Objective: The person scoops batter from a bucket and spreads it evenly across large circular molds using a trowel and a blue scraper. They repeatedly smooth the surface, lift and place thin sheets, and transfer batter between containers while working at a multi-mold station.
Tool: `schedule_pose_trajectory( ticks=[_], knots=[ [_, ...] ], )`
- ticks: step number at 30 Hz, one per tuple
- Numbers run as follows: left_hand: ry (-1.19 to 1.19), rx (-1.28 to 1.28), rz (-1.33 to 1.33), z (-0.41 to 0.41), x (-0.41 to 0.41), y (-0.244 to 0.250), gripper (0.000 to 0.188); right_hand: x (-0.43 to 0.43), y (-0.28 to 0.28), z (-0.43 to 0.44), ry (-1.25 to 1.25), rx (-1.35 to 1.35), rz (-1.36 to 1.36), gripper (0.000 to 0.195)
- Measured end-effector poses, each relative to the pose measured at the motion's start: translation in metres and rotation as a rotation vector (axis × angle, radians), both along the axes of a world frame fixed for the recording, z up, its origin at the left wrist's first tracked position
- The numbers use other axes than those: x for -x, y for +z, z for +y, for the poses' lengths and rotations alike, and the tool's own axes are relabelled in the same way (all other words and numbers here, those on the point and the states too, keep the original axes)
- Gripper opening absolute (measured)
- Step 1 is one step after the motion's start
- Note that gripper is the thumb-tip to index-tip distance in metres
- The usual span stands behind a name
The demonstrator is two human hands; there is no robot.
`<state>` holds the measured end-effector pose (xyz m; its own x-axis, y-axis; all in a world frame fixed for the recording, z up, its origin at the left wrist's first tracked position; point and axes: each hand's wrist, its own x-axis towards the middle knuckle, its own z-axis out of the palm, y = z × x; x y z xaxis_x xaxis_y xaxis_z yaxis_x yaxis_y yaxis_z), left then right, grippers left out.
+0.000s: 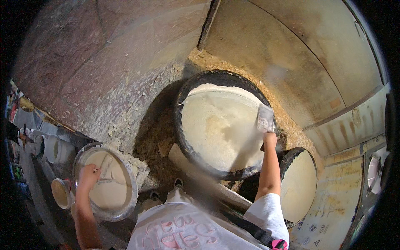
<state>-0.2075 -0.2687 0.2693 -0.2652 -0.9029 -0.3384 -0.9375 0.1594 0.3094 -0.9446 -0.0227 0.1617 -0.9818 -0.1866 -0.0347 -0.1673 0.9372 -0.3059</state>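
Observation:
My right hand (270,140) grips the handle of a broad flat scraper (265,118), whose pale, smeared blade is over the right side of a large round griddle (215,125). A cream-coloured layer, like batter, covers the griddle inside its black rim, with a browner patch near the middle. Steam blurs part of it. On the left, my left hand (90,175) is closed around the handle of a thin tool (107,162), over a metal basin (132,187) of pale, thick liquid. The tool's lower end is hard to make out in the liquid.
A second round griddle (300,184) with a pale surface stands close on the right. Boards (265,53) rise behind the large griddle, splattered near its rim. White buckets (59,148) and a smaller tub (61,193) stand at the left. Crusted batter (142,172) clings beside the basin.

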Motion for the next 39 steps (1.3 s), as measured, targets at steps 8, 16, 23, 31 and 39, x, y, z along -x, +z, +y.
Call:
schedule_pose_trajectory(
  ticks=[8,16,23,31,39],
  knots=[
    [0.215,-0.197,0.091,-0.003,0.02,0.012,0.018,-0.06,0.028,-0.076,-0.081,0.681,-0.705,0.05],
    [0.104,-0.094,0.073,-0.009,0.024,-0.002,0.018,-0.176,0.028,-0.159,0.763,0.037,-0.089,0.056],
    [0.142,-0.119,0.103,-0.009,0.009,-0.012,0.018,-0.094,0.025,-0.133,0.335,-0.261,0.024,0.04],
    [0.216,-0.166,0.115,-0.005,0.002,0.0,0.017,0.004,0.016,-0.035,-0.224,0.392,-0.261,0.043],
    [0.193,-0.145,0.088,-0.007,0.028,0.011,0.018,-0.093,0.032,-0.138,0.154,0.602,-0.735,0.052]
  ],
)
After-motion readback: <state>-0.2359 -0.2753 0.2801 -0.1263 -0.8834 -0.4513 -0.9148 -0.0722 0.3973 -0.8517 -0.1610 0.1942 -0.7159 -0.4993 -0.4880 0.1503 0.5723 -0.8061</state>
